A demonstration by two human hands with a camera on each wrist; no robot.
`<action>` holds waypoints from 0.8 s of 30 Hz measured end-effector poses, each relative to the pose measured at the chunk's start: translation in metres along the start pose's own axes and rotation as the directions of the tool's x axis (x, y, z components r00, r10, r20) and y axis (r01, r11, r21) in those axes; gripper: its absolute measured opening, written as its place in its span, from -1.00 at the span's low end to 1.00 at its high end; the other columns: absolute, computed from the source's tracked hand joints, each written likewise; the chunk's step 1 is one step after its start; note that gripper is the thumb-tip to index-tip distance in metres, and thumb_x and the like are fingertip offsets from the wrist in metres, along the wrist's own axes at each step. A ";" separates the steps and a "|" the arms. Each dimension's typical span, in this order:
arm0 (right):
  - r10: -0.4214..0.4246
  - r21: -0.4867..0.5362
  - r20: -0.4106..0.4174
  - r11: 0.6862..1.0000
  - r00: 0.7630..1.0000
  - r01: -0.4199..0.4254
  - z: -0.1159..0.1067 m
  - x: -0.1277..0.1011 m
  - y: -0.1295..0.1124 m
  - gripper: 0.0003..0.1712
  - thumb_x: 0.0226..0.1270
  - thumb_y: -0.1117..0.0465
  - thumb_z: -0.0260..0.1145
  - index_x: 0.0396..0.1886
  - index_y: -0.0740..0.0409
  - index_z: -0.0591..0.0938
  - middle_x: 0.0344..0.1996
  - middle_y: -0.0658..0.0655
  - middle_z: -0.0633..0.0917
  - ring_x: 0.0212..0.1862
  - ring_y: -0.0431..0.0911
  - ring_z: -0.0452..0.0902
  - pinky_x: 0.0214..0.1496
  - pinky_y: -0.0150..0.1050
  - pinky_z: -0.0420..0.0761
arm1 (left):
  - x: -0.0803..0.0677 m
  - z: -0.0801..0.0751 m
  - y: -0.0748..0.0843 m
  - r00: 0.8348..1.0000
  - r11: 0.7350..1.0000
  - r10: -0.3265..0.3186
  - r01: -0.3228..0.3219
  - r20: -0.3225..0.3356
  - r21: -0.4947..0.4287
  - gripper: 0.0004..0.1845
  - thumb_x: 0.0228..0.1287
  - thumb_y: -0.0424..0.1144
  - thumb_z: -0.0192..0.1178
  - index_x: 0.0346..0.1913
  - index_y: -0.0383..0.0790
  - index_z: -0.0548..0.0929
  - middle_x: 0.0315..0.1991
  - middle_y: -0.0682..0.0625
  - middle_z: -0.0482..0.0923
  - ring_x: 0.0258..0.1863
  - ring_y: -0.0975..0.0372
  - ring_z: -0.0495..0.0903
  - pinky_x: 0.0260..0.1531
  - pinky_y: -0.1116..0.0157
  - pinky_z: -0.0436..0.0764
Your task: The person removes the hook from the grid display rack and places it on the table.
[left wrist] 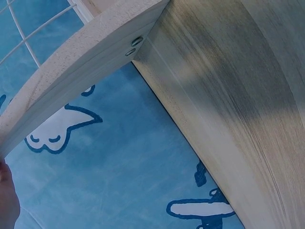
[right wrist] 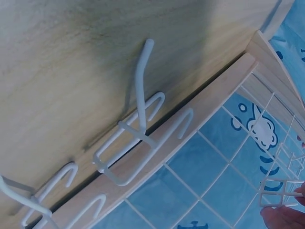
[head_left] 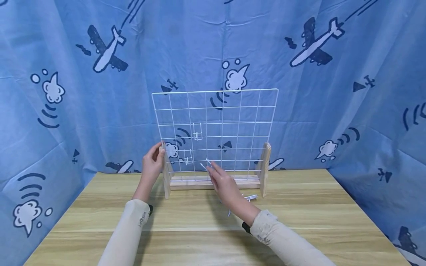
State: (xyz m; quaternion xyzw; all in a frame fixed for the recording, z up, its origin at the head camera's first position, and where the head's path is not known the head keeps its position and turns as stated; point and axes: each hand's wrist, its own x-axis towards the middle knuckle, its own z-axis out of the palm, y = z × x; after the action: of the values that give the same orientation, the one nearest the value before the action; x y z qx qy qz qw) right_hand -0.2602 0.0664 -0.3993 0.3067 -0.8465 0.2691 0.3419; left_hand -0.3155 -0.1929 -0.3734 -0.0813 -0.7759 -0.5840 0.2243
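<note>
So we've got a small white hook in our right grip. It's thin bent wire: the right wrist view shows a boxy little frame with a bar across, and in the head view two pale ends poke out past the fingers. We've got finger and thumb pinched together on it, so it sits right at the tips, ahead of the hand, up in front of the lower middle of the white wire grid. Can't tell if it's touching the wires, though.

Two similar-looking hung hooks are on that grid, one just left of ours and one higher up.

Our left grip is clamped on the top of the left wooden post, well apart from the hook. Some spare hooks lie on the bench, partly hidden by our right forearm in the head view. Up close, the middle one has two curled-over ends and a bent prong sticking up. Behind it all we've got a blue curtain with planes and clouds.
</note>
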 end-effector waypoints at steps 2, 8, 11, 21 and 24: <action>0.002 -0.004 0.015 1.000 1.000 -0.002 0.000 -0.001 0.000 -0.65 0.27 0.43 0.30 0.07 0.31 0.62 0.12 0.38 0.56 0.04 0.20 0.59 -0.01 -0.13 0.65 | 0.000 0.000 0.000 1.000 1.000 -0.005 0.005 0.001 0.001 -0.57 0.48 -0.28 0.00 0.34 -0.28 0.39 0.23 -0.20 0.46 0.18 0.08 0.46 0.20 0.26 0.48; -0.003 -0.020 0.043 1.000 0.999 0.004 0.002 -0.007 0.001 -0.66 0.26 0.44 0.30 0.05 0.30 0.63 0.13 0.38 0.56 0.00 0.20 0.61 -0.03 -0.12 0.66 | -0.001 0.000 0.001 1.000 1.000 -0.011 0.011 0.012 -0.003 -0.57 0.48 -0.29 -0.01 0.35 -0.28 0.38 0.24 -0.20 0.45 0.19 0.08 0.46 0.21 0.28 0.47; -0.013 -0.015 0.049 1.000 0.999 0.014 0.002 -0.009 0.002 -0.66 0.25 0.44 0.31 0.05 0.29 0.63 0.12 0.37 0.57 0.01 0.21 0.61 -0.05 -0.09 0.67 | -0.001 0.001 0.001 1.000 1.000 -0.011 0.011 0.011 -0.004 -0.57 0.48 -0.29 -0.01 0.34 -0.27 0.38 0.23 -0.20 0.45 0.18 0.09 0.46 0.20 0.28 0.48; -0.062 -0.009 0.073 0.998 0.995 0.063 0.006 -0.016 0.008 -0.66 0.22 0.45 0.33 0.01 0.34 0.63 0.07 0.38 0.59 0.01 0.21 0.60 -0.05 -0.07 0.67 | 0.000 0.000 0.001 1.000 1.000 0.000 0.000 0.007 0.008 -0.56 0.48 -0.26 0.00 0.35 -0.25 0.38 0.23 -0.19 0.45 0.18 0.08 0.46 0.19 0.23 0.49; -0.070 -0.008 0.104 0.997 0.992 0.071 0.005 -0.018 0.008 -0.66 0.22 0.45 0.34 0.01 0.34 0.63 0.06 0.39 0.59 0.02 0.21 0.59 -0.03 -0.07 0.66 | 0.000 0.000 0.000 1.000 1.000 0.005 -0.005 0.007 0.010 -0.56 0.48 -0.26 0.00 0.35 -0.26 0.38 0.23 -0.20 0.45 0.18 0.09 0.46 0.19 0.23 0.48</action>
State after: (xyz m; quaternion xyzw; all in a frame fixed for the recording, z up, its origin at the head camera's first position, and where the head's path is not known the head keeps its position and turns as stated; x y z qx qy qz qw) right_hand -0.2571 0.0744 -0.4181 0.3481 -0.8534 0.2355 0.3084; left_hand -0.3154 -0.1929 -0.3736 -0.0844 -0.7793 -0.5794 0.2234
